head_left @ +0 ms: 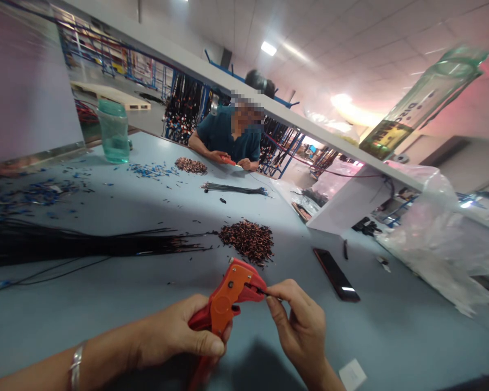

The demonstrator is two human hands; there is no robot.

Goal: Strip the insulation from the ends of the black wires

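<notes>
My left hand (pixel 195 328) is wrapped round the handles of an orange and red wire stripper (pixel 224 304), its head pointing up and to the right. At the tool's jaws my right hand (pixel 299 326) pinches a thin black wire (pixel 268 294), whose end sits at or in the jaws. Most of that wire is hidden by my fingers. Just beyond the tool lies a heap of short black and copper-coloured wire scraps (pixel 248 240). A long bundle of black wires (pixel 85 243) stretches across the table on the left, its ends toward the heap.
Across the table (pixel 155 304) a co-worker (pixel 232 133) holds a red tool. A phone (pixel 336 274) lies to the right, near a clear plastic bag (pixel 436 239). Blue scraps (pixel 36 196) and a green jar (pixel 114 133) stand at left. A shelf beam (pixel 212 76) crosses above, bearing a bottle (pixel 427 100).
</notes>
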